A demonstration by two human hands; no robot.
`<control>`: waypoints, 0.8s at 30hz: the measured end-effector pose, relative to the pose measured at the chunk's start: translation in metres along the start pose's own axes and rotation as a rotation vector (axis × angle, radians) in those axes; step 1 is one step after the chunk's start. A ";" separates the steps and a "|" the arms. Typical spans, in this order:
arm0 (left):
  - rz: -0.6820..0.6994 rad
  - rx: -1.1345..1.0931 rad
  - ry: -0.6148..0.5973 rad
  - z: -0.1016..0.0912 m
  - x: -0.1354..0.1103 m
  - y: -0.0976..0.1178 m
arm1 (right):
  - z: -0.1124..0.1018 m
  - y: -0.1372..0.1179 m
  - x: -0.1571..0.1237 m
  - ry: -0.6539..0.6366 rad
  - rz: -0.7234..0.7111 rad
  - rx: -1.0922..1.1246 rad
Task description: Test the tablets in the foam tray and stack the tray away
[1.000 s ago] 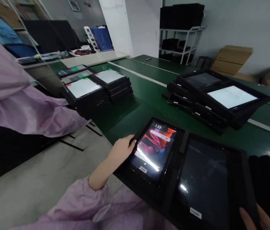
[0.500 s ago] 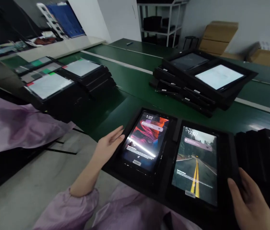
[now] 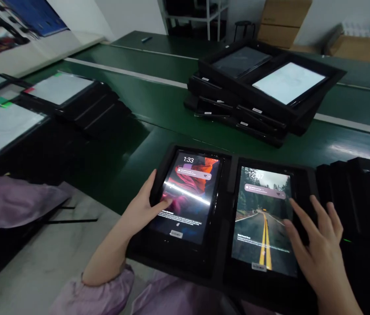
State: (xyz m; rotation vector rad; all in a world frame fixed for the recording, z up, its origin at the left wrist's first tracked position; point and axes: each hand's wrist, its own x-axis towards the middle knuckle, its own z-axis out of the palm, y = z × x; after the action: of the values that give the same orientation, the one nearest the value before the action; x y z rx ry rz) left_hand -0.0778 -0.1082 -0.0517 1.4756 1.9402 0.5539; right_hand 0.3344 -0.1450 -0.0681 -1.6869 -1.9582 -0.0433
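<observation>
1. The green bench (image 3: 158, 105) spans the frame.
2. A far stack (image 3: 227, 83) of loaded trays stands upper right of centre; left stacks (image 3: 82, 113) stand at the left.
3. The tray (image 3: 226, 214) sits lower centre. It looks stiff and fairly light; its outer sides seem the best hold, kept level.
4. In it, side by side and lit, lie the left tablet (image 3: 188, 197), reading 1:33, and the right tablet (image 3: 262, 218), reading 12:07. Their glass is probably slick and fragile, so grip the tray instead.
5. The right hand (image 3: 322, 249), lower right, has its fingers spread, clasping nothing; whether the tips touch the right tablet's edge, I can't tell.
6. The left hand (image 3: 140, 210), left of centre, grasps the tray's left side, thumb over the left tablet.
</observation>
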 end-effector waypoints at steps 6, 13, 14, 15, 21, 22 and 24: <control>-0.069 0.105 0.026 0.006 0.009 0.018 | -0.012 0.013 0.005 0.038 0.131 -0.012; -0.084 0.009 0.097 0.011 0.013 0.026 | -0.016 0.001 0.005 0.088 0.295 0.030; -0.085 -0.003 0.101 0.011 0.013 0.025 | -0.017 0.000 0.005 0.099 0.309 0.034; -0.088 -0.010 0.100 0.011 0.013 0.025 | -0.017 -0.001 0.005 0.104 0.314 0.034; -0.107 -0.045 0.074 0.012 0.019 0.035 | -0.015 0.003 0.011 0.164 0.243 -0.043; -0.114 -0.051 0.063 0.013 0.021 0.037 | -0.014 0.005 0.013 0.179 0.219 -0.057; -0.134 -0.059 0.038 0.014 0.024 0.041 | -0.013 0.009 0.017 0.215 0.165 -0.086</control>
State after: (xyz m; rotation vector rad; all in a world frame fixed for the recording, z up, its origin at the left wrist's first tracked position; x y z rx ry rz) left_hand -0.0434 -0.0742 -0.0397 1.2968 2.0176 0.5774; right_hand 0.3469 -0.1323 -0.0531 -1.8127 -1.6764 -0.2403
